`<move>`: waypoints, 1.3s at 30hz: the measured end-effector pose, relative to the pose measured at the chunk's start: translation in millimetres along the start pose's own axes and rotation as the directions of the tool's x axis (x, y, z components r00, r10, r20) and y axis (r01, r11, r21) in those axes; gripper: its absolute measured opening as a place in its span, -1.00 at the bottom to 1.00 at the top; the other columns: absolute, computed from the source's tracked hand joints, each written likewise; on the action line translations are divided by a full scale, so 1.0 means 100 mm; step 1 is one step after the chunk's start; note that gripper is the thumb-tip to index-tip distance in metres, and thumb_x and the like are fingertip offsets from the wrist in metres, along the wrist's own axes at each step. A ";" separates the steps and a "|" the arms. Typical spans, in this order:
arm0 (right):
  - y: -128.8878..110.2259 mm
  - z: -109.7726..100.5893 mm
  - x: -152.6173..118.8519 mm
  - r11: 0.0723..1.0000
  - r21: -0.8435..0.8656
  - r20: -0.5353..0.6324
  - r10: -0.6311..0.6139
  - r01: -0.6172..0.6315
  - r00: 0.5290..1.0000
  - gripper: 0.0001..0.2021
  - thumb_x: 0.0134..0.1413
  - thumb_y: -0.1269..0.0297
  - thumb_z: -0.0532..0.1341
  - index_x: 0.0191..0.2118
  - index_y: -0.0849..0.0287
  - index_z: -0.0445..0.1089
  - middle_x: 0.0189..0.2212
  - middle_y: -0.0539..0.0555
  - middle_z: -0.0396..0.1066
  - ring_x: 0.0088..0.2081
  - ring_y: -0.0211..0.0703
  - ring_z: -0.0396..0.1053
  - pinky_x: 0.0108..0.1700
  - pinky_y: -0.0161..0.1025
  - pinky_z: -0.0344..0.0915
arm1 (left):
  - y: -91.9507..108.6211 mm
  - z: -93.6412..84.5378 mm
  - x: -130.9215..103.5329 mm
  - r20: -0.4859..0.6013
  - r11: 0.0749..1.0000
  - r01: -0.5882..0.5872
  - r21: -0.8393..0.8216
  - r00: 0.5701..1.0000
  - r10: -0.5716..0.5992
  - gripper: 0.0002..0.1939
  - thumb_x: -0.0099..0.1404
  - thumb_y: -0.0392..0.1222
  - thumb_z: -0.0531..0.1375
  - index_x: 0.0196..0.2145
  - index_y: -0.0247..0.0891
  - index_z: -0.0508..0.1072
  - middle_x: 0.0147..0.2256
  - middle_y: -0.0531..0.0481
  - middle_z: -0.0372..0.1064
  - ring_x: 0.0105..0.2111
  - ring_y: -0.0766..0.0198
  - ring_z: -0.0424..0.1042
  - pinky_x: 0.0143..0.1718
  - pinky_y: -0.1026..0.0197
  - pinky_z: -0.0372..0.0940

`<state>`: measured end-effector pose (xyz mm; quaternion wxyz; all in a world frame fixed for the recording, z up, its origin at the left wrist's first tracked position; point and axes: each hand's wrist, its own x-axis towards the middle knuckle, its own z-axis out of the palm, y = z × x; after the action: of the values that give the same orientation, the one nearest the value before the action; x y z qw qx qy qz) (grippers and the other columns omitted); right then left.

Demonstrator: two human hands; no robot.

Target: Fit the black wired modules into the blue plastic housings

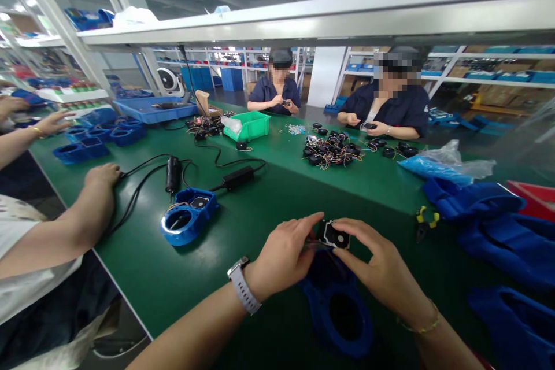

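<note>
My right hand [384, 260] grips a small black square part [337, 236] with silvery corners and a pale round spot on its face. Thumb and fingers close on its right side. At the part's left edge is my left hand [284, 251], fingers pinched on what look like thin wires, partly hidden by the fingertips. Just below both hands lies a blue plastic housing [315, 315] with a large round opening, in shadow. Left of my hands rests another blue housing [180, 237], a similar square part seated inside it.
A black electric screwdriver [172, 174] and a cable with a black box [238, 178] lie ahead left. Yellow-handled pliers [427, 219] and blue housings [498, 237] are at right. Wired black parts [332, 150] and a green bin [247, 126] stand farther off. A co-worker's arm [87, 214] rests left; two people work opposite.
</note>
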<state>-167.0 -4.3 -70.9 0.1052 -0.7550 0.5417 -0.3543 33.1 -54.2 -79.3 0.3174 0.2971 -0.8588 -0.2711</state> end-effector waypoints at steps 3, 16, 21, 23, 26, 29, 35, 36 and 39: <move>0.06 0.02 -0.06 0.999 0.006 0.085 0.036 -0.036 0.996 -0.69 0.12 0.25 0.20 0.00 0.04 0.33 -0.04 0.08 0.41 0.00 -0.04 0.36 0.07 -0.03 0.33 | -0.06 0.01 -0.03 0.054 1.000 0.028 -0.002 0.998 -0.028 -0.50 0.20 -0.51 -0.01 0.08 -0.26 0.25 -0.27 -0.01 0.41 -0.26 0.23 0.39 -0.15 0.15 0.27; 0.44 0.01 -0.25 0.999 -0.001 0.463 -0.032 0.036 0.886 -0.66 0.22 0.19 0.15 0.10 -0.03 0.33 0.10 0.07 0.32 0.12 -0.06 0.28 0.18 -0.02 0.23 | 0.25 0.15 -0.50 0.326 0.903 -0.243 0.355 0.937 0.124 -0.82 0.40 -0.15 0.07 -0.36 -0.22 0.33 -0.45 0.08 0.40 -0.46 0.25 0.38 -0.37 0.19 0.22; 0.48 -0.02 -0.27 0.983 -0.100 0.514 -0.083 0.156 0.854 -0.63 0.25 0.22 0.11 0.16 -0.06 0.27 0.12 0.07 0.30 0.13 -0.04 0.26 0.22 0.15 0.10 | 0.12 0.35 -0.57 0.223 0.887 -0.312 0.340 0.943 0.246 -0.78 0.46 -0.16 -0.05 -0.24 -0.24 0.35 -0.18 -0.01 0.41 -0.13 0.21 0.39 -0.13 0.18 0.26; 0.47 -0.04 -0.28 0.970 -0.139 0.508 -0.102 0.198 0.856 -0.63 0.26 0.23 0.10 0.17 -0.05 0.26 0.12 0.07 0.30 0.13 -0.05 0.27 0.17 0.06 0.22 | 0.10 0.36 -0.58 0.200 0.889 -0.316 0.330 0.944 0.261 -0.74 0.48 -0.17 -0.09 -0.24 -0.26 0.35 -0.17 0.00 0.42 -0.11 0.23 0.39 -0.13 0.19 0.27; 0.46 -0.07 -0.31 0.951 -0.192 0.480 -0.124 0.242 0.869 -0.63 0.26 0.24 0.09 0.16 -0.04 0.27 0.11 0.07 0.32 0.10 -0.07 0.29 0.08 -0.07 0.35 | 0.12 0.37 -0.57 0.215 0.883 -0.324 0.339 0.941 0.263 -0.72 0.49 -0.19 -0.12 -0.26 -0.27 0.33 -0.17 0.00 0.43 -0.14 0.23 0.40 -0.22 0.20 0.28; 0.50 -0.09 -0.34 0.942 -0.212 0.449 -0.143 0.260 0.882 -0.64 0.26 0.23 0.09 0.15 -0.04 0.28 0.10 0.07 0.32 0.08 -0.09 0.32 0.06 -0.11 0.37 | 0.15 0.36 -0.54 0.253 0.883 -0.320 0.343 0.937 0.241 -0.75 0.48 -0.20 -0.10 -0.24 -0.27 0.33 -0.19 0.01 0.43 -0.18 0.23 0.41 -0.29 0.20 0.26; 0.53 -0.11 -0.38 0.920 -0.232 0.396 -0.207 0.316 0.895 -0.66 0.28 0.23 0.06 0.13 -0.02 0.30 0.10 0.08 0.32 0.05 -0.11 0.35 0.03 -0.14 0.39 | 0.14 0.32 -0.51 0.295 0.888 -0.338 0.311 0.923 0.248 -0.80 0.47 -0.20 -0.07 -0.20 -0.27 0.32 -0.14 0.02 0.43 -0.11 0.23 0.38 -0.21 0.19 0.25; 0.51 -0.12 -0.36 0.913 -0.243 0.404 -0.212 0.328 0.890 -0.66 0.28 0.24 0.06 0.13 -0.02 0.30 0.09 0.08 0.33 0.05 -0.10 0.35 0.02 -0.13 0.40 | 0.14 0.31 -0.51 0.297 0.888 -0.342 0.307 0.921 0.252 -0.78 0.48 -0.20 -0.08 -0.19 -0.27 0.33 -0.11 0.02 0.42 -0.08 0.22 0.37 -0.18 0.18 0.25; 0.46 -0.12 -0.31 0.897 -0.266 0.450 -0.208 0.353 0.869 -0.66 0.28 0.27 0.05 0.14 -0.01 0.29 0.08 0.08 0.35 0.05 -0.10 0.36 0.01 -0.12 0.41 | 0.13 0.28 -0.52 0.318 0.891 -0.342 0.299 0.916 0.245 -0.78 0.47 -0.21 -0.08 -0.15 -0.27 0.33 -0.04 0.01 0.40 -0.01 0.21 0.34 -0.10 0.18 0.25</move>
<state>-213.8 8.0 -99.8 0.0311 -0.8904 0.4429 -0.1006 41.6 -2.0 -108.8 0.1765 0.1742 -0.9635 -0.1011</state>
